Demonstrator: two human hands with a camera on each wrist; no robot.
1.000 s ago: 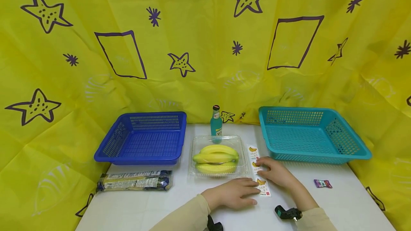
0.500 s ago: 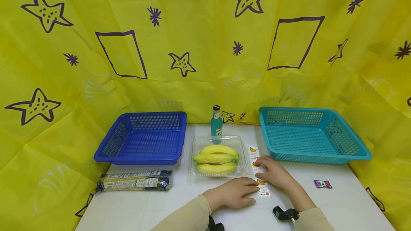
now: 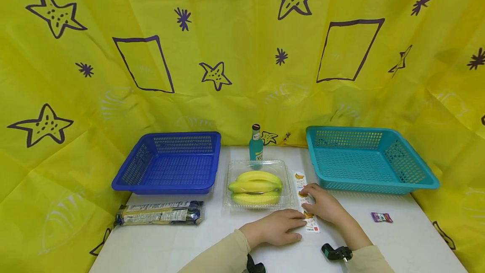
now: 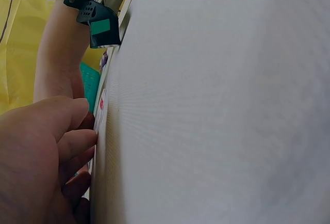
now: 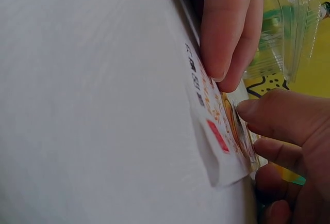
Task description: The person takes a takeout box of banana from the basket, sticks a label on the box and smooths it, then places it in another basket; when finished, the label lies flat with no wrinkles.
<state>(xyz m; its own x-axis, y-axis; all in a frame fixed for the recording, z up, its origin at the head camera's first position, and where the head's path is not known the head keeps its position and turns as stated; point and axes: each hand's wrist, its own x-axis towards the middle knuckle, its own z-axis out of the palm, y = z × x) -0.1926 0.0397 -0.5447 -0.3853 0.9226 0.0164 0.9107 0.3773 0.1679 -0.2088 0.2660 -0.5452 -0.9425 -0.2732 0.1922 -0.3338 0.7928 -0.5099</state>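
Note:
A white strip of banana stickers (image 3: 312, 225) lies lengthwise on the table, right of the clear plastic box. My left hand (image 3: 274, 227) rests palm down with fairly straight fingers, the tips touching the near left edge of the strip. My right hand (image 3: 325, 206) works on the middle of it, fingers bent, thumb nearer me than the index finger. In the right wrist view, a banana sticker (image 5: 238, 126) shows a raised, shiny edge between that thumb and index finger. How firmly it is pinched is hard to see. The strip's near end (image 5: 219, 164) curls slightly off the table.
Yellow bananas (image 3: 257, 186) sit inside the clear plastic box (image 3: 286, 172), with a teal bottle (image 3: 256, 146) behind. A blue basket (image 3: 166, 186) stands left, a turquoise basket (image 3: 375, 184) right. A long wrapped package (image 3: 159, 213) lies front left, a small purple packet (image 3: 381, 217) right.
My right hand has shifted slightly toward me, its thumb now lower on the strip. The left hand stays almost in place, and the other objects have not moved.

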